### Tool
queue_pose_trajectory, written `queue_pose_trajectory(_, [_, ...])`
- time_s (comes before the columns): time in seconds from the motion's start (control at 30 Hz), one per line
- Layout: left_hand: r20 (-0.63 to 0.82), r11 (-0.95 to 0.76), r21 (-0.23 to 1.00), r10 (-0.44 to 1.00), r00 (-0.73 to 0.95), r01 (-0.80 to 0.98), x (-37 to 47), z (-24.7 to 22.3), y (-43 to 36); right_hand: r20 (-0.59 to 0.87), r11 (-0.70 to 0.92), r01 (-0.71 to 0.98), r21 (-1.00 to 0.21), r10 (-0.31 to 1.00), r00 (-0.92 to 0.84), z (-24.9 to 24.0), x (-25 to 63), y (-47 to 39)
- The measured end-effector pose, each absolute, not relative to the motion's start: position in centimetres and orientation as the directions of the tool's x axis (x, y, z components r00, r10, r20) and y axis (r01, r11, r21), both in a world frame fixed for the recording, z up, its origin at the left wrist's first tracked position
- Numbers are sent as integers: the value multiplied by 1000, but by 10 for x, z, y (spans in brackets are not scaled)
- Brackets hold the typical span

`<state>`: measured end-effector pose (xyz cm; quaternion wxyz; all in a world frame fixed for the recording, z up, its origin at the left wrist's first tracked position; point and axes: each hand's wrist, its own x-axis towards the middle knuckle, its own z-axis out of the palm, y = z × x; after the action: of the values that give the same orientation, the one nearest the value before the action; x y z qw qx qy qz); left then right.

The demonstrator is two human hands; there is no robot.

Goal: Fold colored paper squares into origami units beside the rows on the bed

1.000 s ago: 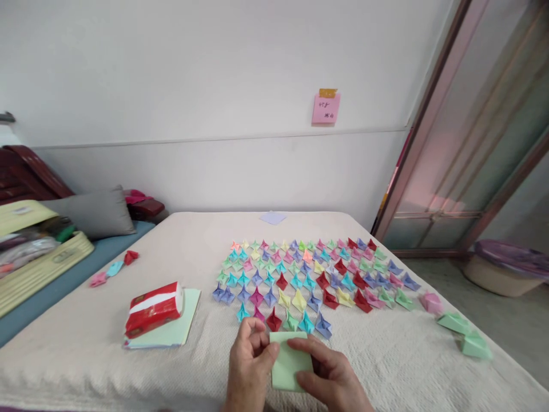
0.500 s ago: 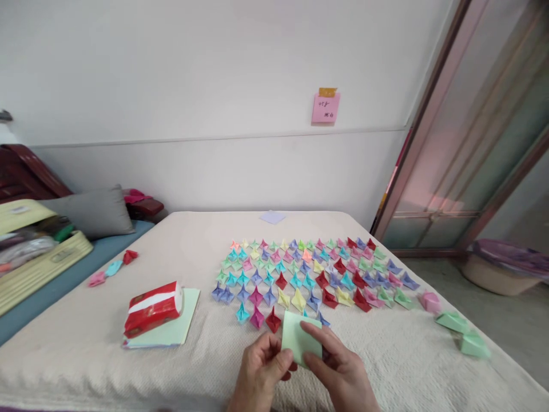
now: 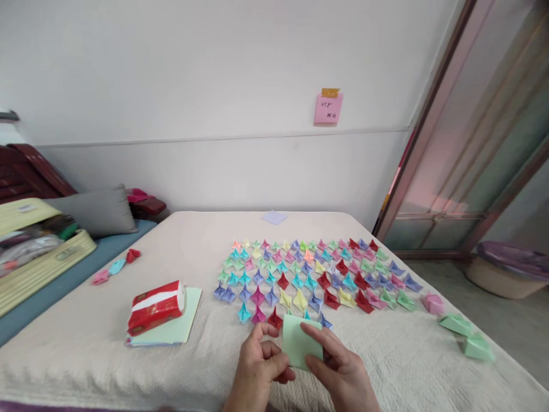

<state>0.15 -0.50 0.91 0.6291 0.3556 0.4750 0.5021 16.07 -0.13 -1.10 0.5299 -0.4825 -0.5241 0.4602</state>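
Observation:
Upright in front of me is a small pale green paper square (image 3: 302, 342). My right hand (image 3: 338, 366) pinches its right side, with thumb and forefinger on the near face. My left hand (image 3: 262, 363) is at the lower left edge, its thumb against the paper and the other fingers curled; the forefinger is raised off the sheet. Just beyond stand rows of small folded paper boats (image 3: 300, 280) in many colours. The square hides part of the nearest row, where a dark red boat (image 3: 275, 318) stands close to my left hand.
Left on the cream bedspread (image 3: 193, 240), a red tissue pack (image 3: 156, 308) lies on pale green sheets (image 3: 193, 312). Three folded pieces (image 3: 116, 266) lie farther left. Folded green papers (image 3: 477, 347) sit by the right edge. A lilac sheet (image 3: 274, 217) lies near the wall.
My left forefinger has lifted and spread away from the paper's left edge. The right hand keeps its pinch. The whole view has shifted slightly.

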Motion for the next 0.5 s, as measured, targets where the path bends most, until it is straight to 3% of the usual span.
queue_pose_trajectory(0.3, [-228,262,932,961,156,-249,-1,13,-1,200,191,194,-962,980,25,-6,161,-2])
queue_pose_trajectory(0.5, [-178,226,945,962,207,-238,7,15,-2,205,210,163,-964,978,-47,-9,153,-4])
